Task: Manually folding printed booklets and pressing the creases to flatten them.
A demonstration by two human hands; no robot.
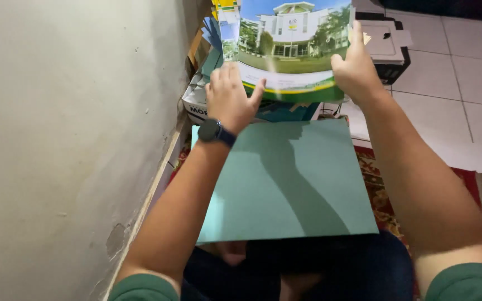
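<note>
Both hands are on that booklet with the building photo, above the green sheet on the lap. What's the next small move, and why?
Probably lower the booklet toward the green sheet. The left hand and right hand grip its lower corners, holding it up over the stack of papers by the wall, and the sheet's flat face lies bare just below.

From my remote seat this reads as a room in a home: white floor tiles (464,61) at two o'clock, a patterned red rug (383,195) at four, a scuffed plaster wall (68,139) at nine, a small printer (389,47) on the floor at one.
</note>
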